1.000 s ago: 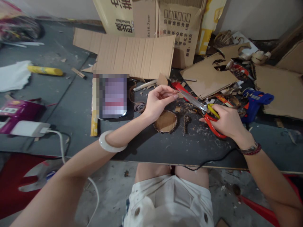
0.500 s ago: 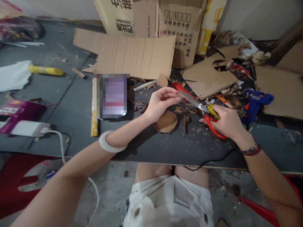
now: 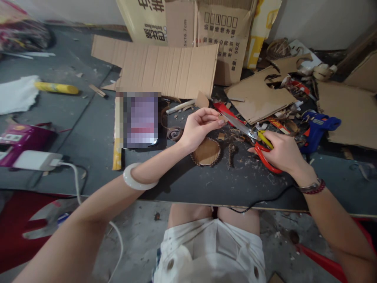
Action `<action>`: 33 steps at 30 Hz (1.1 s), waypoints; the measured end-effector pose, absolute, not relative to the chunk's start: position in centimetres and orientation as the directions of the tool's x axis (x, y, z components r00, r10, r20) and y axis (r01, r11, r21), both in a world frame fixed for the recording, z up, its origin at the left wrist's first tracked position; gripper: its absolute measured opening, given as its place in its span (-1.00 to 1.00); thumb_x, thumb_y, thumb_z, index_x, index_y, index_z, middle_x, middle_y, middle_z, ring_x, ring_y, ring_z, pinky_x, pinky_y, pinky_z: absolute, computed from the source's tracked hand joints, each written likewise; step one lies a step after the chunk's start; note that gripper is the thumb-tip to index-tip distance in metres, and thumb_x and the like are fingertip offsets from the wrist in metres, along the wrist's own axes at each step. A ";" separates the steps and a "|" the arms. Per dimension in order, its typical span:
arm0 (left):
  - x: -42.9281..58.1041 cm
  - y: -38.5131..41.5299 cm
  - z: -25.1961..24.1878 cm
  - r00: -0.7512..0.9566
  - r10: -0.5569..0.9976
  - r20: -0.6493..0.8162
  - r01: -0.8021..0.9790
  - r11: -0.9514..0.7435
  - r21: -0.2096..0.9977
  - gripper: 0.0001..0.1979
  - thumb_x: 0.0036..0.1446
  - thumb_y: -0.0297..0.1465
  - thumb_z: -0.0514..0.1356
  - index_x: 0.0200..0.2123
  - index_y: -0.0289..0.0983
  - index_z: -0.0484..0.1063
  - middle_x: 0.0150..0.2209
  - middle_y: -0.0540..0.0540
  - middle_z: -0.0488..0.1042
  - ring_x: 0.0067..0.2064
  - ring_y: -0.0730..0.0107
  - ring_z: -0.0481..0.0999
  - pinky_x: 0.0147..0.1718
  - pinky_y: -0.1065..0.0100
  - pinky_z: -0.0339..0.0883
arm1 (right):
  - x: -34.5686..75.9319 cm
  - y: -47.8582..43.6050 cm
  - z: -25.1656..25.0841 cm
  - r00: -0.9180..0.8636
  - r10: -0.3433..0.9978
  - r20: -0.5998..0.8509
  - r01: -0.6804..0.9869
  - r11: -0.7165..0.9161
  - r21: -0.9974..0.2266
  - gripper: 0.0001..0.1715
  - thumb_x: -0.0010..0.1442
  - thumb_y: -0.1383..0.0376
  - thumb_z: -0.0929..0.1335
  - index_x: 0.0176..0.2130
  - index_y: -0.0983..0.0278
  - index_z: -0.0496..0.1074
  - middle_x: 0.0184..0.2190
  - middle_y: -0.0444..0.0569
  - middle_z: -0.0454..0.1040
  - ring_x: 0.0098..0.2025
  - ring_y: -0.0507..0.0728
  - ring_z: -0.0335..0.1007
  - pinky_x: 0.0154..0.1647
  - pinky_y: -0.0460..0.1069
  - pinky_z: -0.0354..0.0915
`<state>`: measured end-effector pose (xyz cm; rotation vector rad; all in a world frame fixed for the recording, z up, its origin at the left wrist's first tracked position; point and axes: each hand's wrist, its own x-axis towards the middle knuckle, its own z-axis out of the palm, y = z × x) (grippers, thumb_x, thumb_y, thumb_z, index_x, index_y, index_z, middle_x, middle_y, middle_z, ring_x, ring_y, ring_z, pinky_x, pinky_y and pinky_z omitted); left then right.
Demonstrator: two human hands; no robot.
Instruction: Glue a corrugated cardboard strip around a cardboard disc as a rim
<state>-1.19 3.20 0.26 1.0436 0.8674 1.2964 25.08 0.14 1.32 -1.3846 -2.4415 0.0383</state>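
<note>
Right hand (image 3: 282, 151) curled firmly around the red-and-yellow handles of a pair of scissors (image 3: 238, 125), watch and beaded bracelet (image 3: 312, 186) at the wrist, blades angled up and across toward the left hand (image 3: 202, 127), thumb and fingertips pinched nearly shut on a small cardboard scrap (image 3: 221, 118), right at the blade tips, white bangle (image 3: 137, 177) around that forearm! Just below, on the black tabletop (image 3: 259, 188), a round cardboard disc with a toothed edge (image 3: 206, 152), a small cardboard spiral (image 3: 174, 133) and cardboard shavings (image 3: 244, 157) all over. Farther out, a blue hot glue gun (image 3: 319, 127) on the right, a pixelated patch (image 3: 140, 120) on the left, a white charger (image 3: 33, 160) beyond it, then a cut cardboard sheet with ragged holes (image 3: 256, 94), a big corrugated sheet (image 3: 167, 70) and printed cartons (image 3: 224, 35) against the wall
</note>
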 end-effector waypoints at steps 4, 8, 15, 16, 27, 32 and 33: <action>-1.2 3.2 0.3 0.097 0.993 0.062 -0.318 -0.028 0.948 -0.70 -0.16 -0.41 0.44 -0.34 -0.31 0.44 -0.43 0.01 0.56 -0.33 0.48 0.59 -0.19 0.43 0.49 | 25.1 0.1 1.3 -0.469 0.842 0.267 0.834 0.522 -0.179 -0.53 0.11 -0.10 0.35 -0.34 0.26 0.35 -0.41 0.02 0.49 -0.34 0.23 0.46 -0.39 0.01 0.21; -1.2 3.2 0.3 0.094 0.993 0.064 -0.320 -0.031 0.947 -0.71 -0.16 -0.41 0.44 -0.35 -0.30 0.44 -0.43 0.01 0.55 -0.33 0.49 0.58 -0.20 0.43 0.48 | 25.0 0.1 1.3 -0.466 0.847 0.256 0.836 0.516 -0.187 -0.52 0.12 -0.10 0.35 -0.34 0.26 0.34 -0.40 0.03 0.50 -0.34 0.23 0.47 -0.37 0.01 0.21; -1.3 3.3 0.1 0.087 0.993 0.079 -0.324 -0.046 0.945 -0.72 -0.15 -0.40 0.43 -0.35 -0.29 0.44 -0.42 0.00 0.55 -0.33 0.48 0.58 -0.18 0.41 0.49 | 25.0 0.1 1.6 -0.460 0.852 0.247 0.839 0.509 -0.191 -0.51 0.12 -0.12 0.33 -0.34 0.26 0.35 -0.41 0.02 0.50 -0.34 0.22 0.46 -0.38 0.00 0.20; -1.3 3.3 0.1 0.083 0.993 0.083 -0.323 -0.052 0.945 -0.72 -0.15 -0.41 0.43 -0.35 -0.29 0.44 -0.42 0.00 0.55 -0.32 0.47 0.58 -0.18 0.40 0.49 | 25.0 0.1 1.6 -0.459 0.854 0.245 0.841 0.507 -0.189 -0.51 0.12 -0.13 0.33 -0.34 0.26 0.36 -0.41 0.03 0.50 -0.35 0.22 0.46 -0.38 0.01 0.19; -1.4 3.4 -0.1 0.042 0.993 0.114 -0.247 -0.100 0.964 -0.74 -0.11 -0.42 0.40 -0.33 -0.28 0.43 -0.38 -0.01 0.54 -0.30 0.45 0.57 -0.15 0.36 0.47 | 25.0 0.0 1.8 -0.456 0.861 0.225 0.841 0.499 -0.208 -0.51 0.12 -0.13 0.32 -0.35 0.25 0.36 -0.43 0.03 0.48 -0.39 0.19 0.42 -0.41 0.00 0.17; -1.5 3.5 -0.2 0.035 0.991 0.129 -0.236 -0.117 0.965 -0.74 -0.11 -0.41 0.40 -0.33 -0.28 0.43 -0.37 -0.01 0.55 -0.29 0.47 0.58 -0.16 0.40 0.47 | 24.9 0.0 1.9 -0.467 0.856 0.222 0.836 0.510 -0.205 -0.53 0.13 -0.12 0.32 -0.39 0.24 0.33 -0.47 -0.01 0.45 -0.43 0.17 0.40 -0.42 -0.01 0.16; -1.5 3.5 -0.2 0.035 0.991 0.132 -0.245 -0.120 0.962 -0.74 -0.11 -0.41 0.41 -0.33 -0.28 0.43 -0.38 0.00 0.55 -0.29 0.47 0.58 -0.16 0.40 0.47 | 24.9 0.0 1.9 -0.468 0.854 0.228 0.833 0.512 -0.210 -0.53 0.13 -0.11 0.32 -0.40 0.24 0.32 -0.48 -0.01 0.45 -0.44 0.16 0.39 -0.42 -0.01 0.16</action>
